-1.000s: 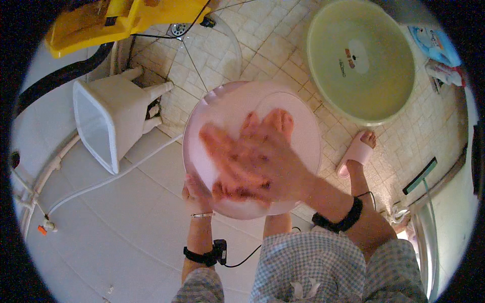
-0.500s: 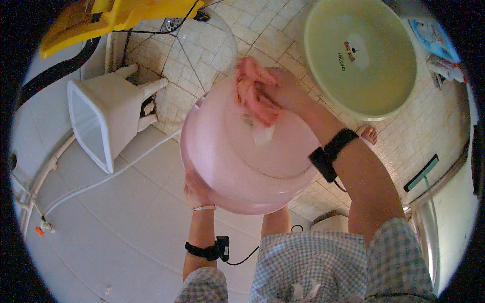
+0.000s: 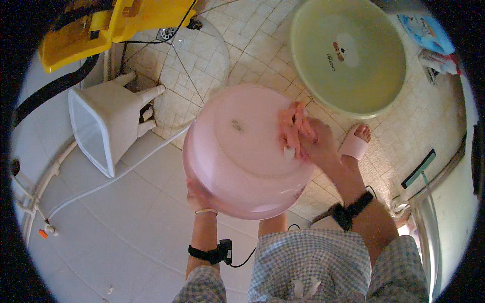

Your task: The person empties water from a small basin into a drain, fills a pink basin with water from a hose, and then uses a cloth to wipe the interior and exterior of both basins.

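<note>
A pink basin (image 3: 237, 156) is held up in front of me, its underside turned toward me and a small dark mark on it. At its lower left, my left hand (image 3: 198, 196) is closed on the rim, with some fingers hidden behind the basin. My right hand (image 3: 322, 144) is closed round a crumpled orange-pink cloth (image 3: 292, 126) and presses it to the right part of the underside. A pale patch shows at the cloth's lower edge. Both forearms wear black straps.
A large pale-green basin (image 3: 353, 91) stands on the tiled floor at the far right. To the left a white stool (image 3: 118, 108) lies on its side, beside a white hose (image 3: 126, 164). A yellow plastic object (image 3: 141, 20) is at upper left, a squeegee (image 3: 419, 169) at right.
My right hand with the cloth has moved right and nearer across the basin's underside, uncovering the dark mark. My left hand keeps hold of the rim.
</note>
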`<control>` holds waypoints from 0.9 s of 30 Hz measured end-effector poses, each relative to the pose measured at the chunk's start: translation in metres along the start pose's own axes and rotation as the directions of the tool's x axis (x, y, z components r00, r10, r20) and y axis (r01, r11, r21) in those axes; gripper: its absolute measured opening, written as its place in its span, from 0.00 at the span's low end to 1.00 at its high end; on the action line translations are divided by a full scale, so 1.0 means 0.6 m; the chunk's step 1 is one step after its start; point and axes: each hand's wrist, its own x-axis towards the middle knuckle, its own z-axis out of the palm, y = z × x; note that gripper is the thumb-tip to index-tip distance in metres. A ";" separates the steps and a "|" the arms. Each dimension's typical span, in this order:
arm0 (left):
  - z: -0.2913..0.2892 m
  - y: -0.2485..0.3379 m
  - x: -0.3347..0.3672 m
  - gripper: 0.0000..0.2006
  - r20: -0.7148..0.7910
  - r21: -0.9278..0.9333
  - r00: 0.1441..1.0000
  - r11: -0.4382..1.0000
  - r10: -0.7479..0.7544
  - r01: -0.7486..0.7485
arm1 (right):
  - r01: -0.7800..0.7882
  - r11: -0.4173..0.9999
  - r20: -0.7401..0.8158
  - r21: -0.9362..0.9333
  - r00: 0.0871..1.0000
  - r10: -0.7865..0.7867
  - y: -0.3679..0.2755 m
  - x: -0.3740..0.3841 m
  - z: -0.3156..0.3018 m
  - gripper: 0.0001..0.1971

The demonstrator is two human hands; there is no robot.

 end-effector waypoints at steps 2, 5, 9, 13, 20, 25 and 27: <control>-0.001 0.001 0.000 0.31 0.012 0.024 1.000 1.000 -0.006 0.005 | 0.172 0.985 -0.046 -0.024 0.984 -0.173 -0.030 -0.054 0.005 0.19; 0.020 0.022 -0.024 0.30 0.075 0.082 0.995 0.994 0.069 -0.075 | 0.322 0.941 -0.093 -0.099 0.939 -0.331 -0.105 -0.107 0.039 0.21; 0.045 0.042 -0.041 0.28 0.130 0.309 0.982 0.936 0.134 -0.169 | 0.549 0.836 -0.168 -0.018 0.822 -0.544 -0.166 -0.056 0.061 0.19; 0.007 0.024 -0.007 0.25 0.035 0.010 0.999 1.000 0.009 -0.010 | 0.475 0.867 0.159 0.153 0.854 -0.496 -0.154 0.062 -0.019 0.19; 0.031 0.029 -0.006 0.23 0.090 0.241 0.978 0.949 0.189 -0.205 | -0.106 0.991 -0.260 0.083 0.958 0.124 0.049 0.043 0.024 0.15; 0.064 0.047 -0.013 0.21 0.037 0.234 0.995 0.967 0.093 -0.099 | -0.292 0.956 0.085 -0.016 0.953 0.292 0.006 -0.050 -0.007 0.19; 0.117 0.081 -0.064 0.20 -0.044 0.176 0.997 0.982 0.071 -0.062 | -0.047 0.999 -0.153 0.003 0.987 0.047 -0.022 -0.097 0.007 0.24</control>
